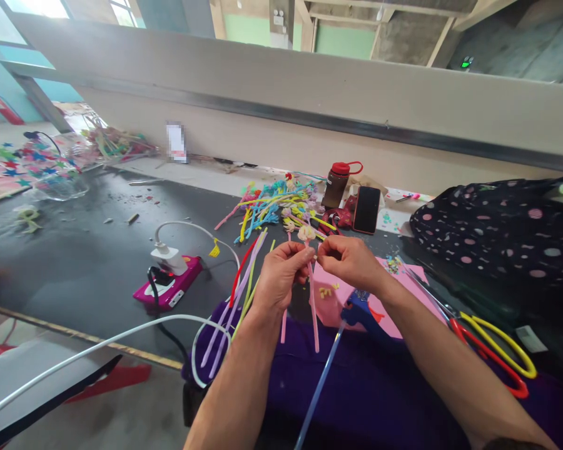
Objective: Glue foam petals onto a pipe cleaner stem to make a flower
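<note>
My left hand (281, 272) and my right hand (351, 262) are both closed, pinching a pink pipe-cleaner stem (313, 306) that hangs down between them. A pale flower (306, 233) tops the stem just above my fingers. Several loose pipe cleaners (241, 281) in red, purple and yellow lie under my left wrist. A blue glue gun (361, 309) rests on a pink sheet (328, 297) below my right hand.
A pile of coloured pipe-cleaner flowers (274, 206), a red-capped bottle (336, 183) and a phone (366, 209) lie beyond my hands. Red and yellow scissors (492, 350) sit right, below a dotted bag (502, 231). A pink power strip (169, 284) with white cable lies left.
</note>
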{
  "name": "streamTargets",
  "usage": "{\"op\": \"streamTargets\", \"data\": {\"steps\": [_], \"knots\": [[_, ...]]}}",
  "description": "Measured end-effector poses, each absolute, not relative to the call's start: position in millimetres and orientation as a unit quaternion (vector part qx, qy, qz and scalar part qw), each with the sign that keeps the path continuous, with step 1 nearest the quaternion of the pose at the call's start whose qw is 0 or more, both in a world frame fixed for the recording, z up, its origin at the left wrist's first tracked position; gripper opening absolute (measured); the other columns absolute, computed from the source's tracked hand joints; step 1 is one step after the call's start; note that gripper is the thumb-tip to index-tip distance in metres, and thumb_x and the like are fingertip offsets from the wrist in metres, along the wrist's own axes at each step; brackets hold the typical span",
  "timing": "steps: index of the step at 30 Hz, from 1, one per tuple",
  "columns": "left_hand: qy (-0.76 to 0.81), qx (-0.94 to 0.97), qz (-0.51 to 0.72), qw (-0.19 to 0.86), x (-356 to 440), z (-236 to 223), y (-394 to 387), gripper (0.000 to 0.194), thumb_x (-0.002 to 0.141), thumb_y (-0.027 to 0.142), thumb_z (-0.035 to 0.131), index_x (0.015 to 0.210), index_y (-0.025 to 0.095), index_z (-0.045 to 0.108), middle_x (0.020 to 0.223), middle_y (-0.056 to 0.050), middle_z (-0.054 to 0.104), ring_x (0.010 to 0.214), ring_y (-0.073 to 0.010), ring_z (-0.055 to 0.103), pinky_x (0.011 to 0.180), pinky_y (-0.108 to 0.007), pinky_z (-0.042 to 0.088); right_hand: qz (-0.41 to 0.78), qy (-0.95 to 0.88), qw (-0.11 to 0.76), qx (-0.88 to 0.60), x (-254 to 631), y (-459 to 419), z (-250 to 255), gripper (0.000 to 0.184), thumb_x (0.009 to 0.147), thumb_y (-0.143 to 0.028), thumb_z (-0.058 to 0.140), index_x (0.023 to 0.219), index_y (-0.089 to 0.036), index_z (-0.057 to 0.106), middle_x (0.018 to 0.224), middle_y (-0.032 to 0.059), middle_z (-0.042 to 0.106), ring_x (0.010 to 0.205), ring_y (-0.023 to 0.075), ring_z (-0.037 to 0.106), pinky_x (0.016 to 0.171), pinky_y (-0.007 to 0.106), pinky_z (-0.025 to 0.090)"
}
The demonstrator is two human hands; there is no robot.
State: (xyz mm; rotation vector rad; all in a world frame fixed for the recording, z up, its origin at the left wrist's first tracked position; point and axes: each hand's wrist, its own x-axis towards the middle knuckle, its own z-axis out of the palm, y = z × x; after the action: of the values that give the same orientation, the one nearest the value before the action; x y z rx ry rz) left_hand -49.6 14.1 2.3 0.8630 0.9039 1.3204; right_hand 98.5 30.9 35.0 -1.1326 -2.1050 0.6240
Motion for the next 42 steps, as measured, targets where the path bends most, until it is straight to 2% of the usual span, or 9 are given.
{"op": "streamTargets", "data": {"steps": [5,11,22,28,38,42], "knots": [[0.383,0.373,0.570,0.625,-46.8,2.7,13.5,0.023,0.062,0.026,0.072,0.066,0.014,0.053,0.051,0.005,0.053,0.038,-0.0025,0.044,0.037,-0.012,0.032,0.218,-0.806,0.345,-0.429,100.8,28.1,31.0,0.007,0.068,-0.013,0.052,0.065,-0.015,0.058,0.057,-0.0032,0.051,0.049,0.0069,0.042,0.047,0.019,0.031],[0.367,0.357,0.564,0.647,-43.4,2.3,12.4,0.025,0.060,0.027,0.073,0.067,0.013,0.054,0.057,0.003,0.057,0.040,-0.0024,0.045,0.037,-0.012,0.033,0.309,-0.770,0.372,-0.417,107.6,29.3,24.1,0.006,0.070,-0.018,0.053,0.066,-0.015,0.055,0.054,-0.0050,0.045,0.047,0.0061,0.036,0.043,0.019,0.028],[0.316,0.296,0.524,0.734,-35.3,2.9,10.8,0.025,0.057,0.019,0.074,0.065,0.014,0.052,0.053,0.005,0.054,0.038,-0.0005,0.041,0.037,-0.011,0.033,0.488,-0.696,0.383,-0.361,117.6,26.8,17.9,0.009,0.074,-0.023,0.055,0.071,-0.015,0.055,0.053,-0.0063,0.044,0.045,0.0058,0.037,0.044,0.019,0.028],[0.298,0.280,0.516,0.753,-32.4,1.0,10.6,0.024,0.056,0.017,0.074,0.064,0.013,0.052,0.051,0.006,0.053,0.037,-0.0003,0.040,0.036,-0.011,0.031,0.510,-0.698,0.388,-0.321,121.5,29.1,13.0,0.007,0.076,-0.022,0.055,0.073,-0.015,0.056,0.061,-0.0042,0.047,0.050,0.0065,0.040,0.047,0.020,0.030],[0.292,0.254,0.522,0.760,-31.5,-1.3,12.7,0.023,0.056,0.013,0.073,0.065,0.013,0.051,0.050,0.005,0.052,0.037,-0.0001,0.040,0.035,-0.010,0.031,0.520,-0.663,0.438,-0.314,115.3,29.5,1.9,0.012,0.076,-0.027,0.059,0.072,-0.016,0.056,0.060,-0.0045,0.048,0.049,0.0060,0.040,0.047,0.020,0.032],[0.270,0.212,0.533,0.774,-31.7,-0.8,14.2,0.019,0.059,0.009,0.069,0.067,0.013,0.051,0.052,0.004,0.052,0.037,0.0013,0.039,0.034,-0.007,0.030,0.518,-0.647,0.447,-0.336,111.6,27.1,4.1,0.014,0.077,-0.029,0.060,0.074,-0.015,0.058,0.059,-0.0031,0.054,0.048,0.0068,0.047,0.044,0.020,0.034]]}}
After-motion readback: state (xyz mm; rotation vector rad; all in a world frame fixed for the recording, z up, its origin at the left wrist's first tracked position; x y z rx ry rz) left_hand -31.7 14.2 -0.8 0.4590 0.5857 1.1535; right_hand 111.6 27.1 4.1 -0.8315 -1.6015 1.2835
